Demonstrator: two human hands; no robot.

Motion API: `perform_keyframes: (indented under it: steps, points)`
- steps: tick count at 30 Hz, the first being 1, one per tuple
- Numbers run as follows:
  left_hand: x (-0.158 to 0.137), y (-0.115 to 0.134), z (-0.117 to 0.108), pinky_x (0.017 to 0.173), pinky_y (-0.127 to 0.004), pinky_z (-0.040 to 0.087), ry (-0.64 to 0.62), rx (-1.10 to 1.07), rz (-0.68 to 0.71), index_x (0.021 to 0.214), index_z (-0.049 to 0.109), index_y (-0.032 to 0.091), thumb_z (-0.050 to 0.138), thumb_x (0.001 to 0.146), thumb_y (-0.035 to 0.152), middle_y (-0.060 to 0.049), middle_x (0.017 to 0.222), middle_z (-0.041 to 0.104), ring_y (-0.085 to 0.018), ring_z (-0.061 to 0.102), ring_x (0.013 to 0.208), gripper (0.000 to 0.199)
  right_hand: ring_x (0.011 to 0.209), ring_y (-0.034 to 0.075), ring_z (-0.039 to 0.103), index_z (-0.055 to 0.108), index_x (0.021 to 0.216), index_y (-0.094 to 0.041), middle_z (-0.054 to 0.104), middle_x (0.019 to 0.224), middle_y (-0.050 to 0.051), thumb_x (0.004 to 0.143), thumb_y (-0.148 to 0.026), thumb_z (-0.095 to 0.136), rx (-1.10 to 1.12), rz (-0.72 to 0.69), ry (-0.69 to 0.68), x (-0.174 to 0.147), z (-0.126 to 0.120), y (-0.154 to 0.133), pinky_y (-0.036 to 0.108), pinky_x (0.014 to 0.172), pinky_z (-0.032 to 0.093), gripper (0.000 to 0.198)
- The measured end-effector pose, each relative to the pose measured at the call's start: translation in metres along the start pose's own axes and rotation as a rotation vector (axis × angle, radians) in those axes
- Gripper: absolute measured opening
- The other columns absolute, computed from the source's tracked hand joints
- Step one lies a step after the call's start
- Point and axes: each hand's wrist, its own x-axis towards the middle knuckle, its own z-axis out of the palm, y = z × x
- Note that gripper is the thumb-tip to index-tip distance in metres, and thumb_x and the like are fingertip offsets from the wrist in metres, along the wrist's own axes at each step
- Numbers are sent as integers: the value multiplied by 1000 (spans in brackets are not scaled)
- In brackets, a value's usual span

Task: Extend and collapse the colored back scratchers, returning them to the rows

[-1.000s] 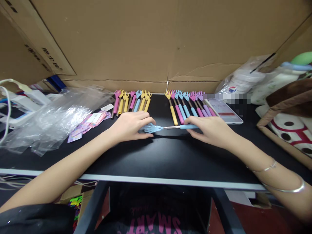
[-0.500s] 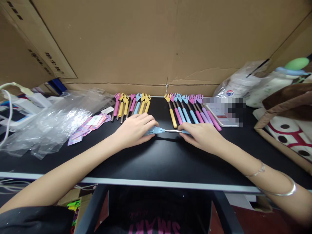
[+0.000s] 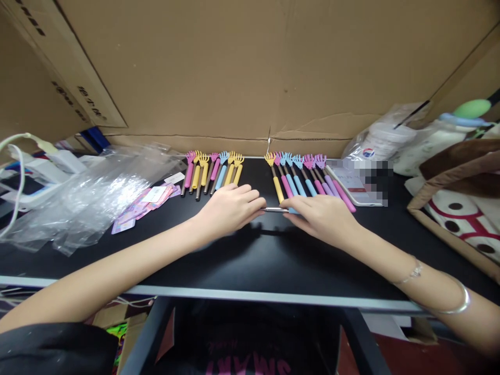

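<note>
Between my two hands a blue back scratcher [image 3: 275, 209] lies crosswise, its thin metal rod showing in the gap. My left hand [image 3: 233, 208] is closed around the end with the claw head, which is hidden under the fingers. My right hand [image 3: 326, 216] grips the blue handle, of which only a small bit shows. Just behind the right hand lies a row of back scratchers [image 3: 298, 182] in yellow, pink, blue and purple, claws pointing away. Beyond the left hand is a second group of back scratchers [image 3: 204, 174], with handles partway up their dark rods.
Clear plastic bags [image 3: 89, 192] and printed cards [image 3: 144, 203] lie at the left, near a white power strip [image 3: 42, 182]. A phone [image 3: 357, 182], a bagged white tub [image 3: 385, 140] and a brown-trimmed bag [image 3: 461, 208] are on the right. Cardboard [image 3: 234, 67] walls the desk's back.
My left hand has slid right along the back scratcher, now covering the blue claw head that showed before. The right hand keeps its grip and has barely moved.
</note>
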Motion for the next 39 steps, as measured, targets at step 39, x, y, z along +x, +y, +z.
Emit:
perform_keyframes:
  steps: [39]
  points:
    - [7,-56,10,51,-27,25,-62,86,-94,80,60,19,36,102,37,-3,68,67,-17,62,63,37,55,16,58,59,80,-20,65,62,3,100,-39,32,-134,76,-120,8,1,67,27,54,28,39]
